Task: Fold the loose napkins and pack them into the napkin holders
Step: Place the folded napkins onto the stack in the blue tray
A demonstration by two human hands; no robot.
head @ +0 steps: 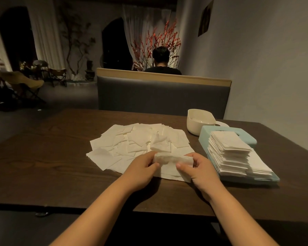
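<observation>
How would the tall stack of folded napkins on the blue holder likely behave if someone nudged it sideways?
The folded napkin stack would probably shear and slide, since its layers already sit stepped and uneven. It looks light and soft, so it likely offers little resistance. The blue holder shows no wall beside it, so sheets could spill onto the table.

I see thin, soft, matt paper napkins [137, 141] on a dark grained wood table [60, 166]; the pale blue holder [252, 139] looks like smooth plastic, perhaps.

Loose napkins [137, 141] spread at surface [43, 157] centre; stacked napkins [229, 153] on holder [252, 178] at 3 o'clock; bowl [199, 121] behind at 1 o'clock.
</observation>
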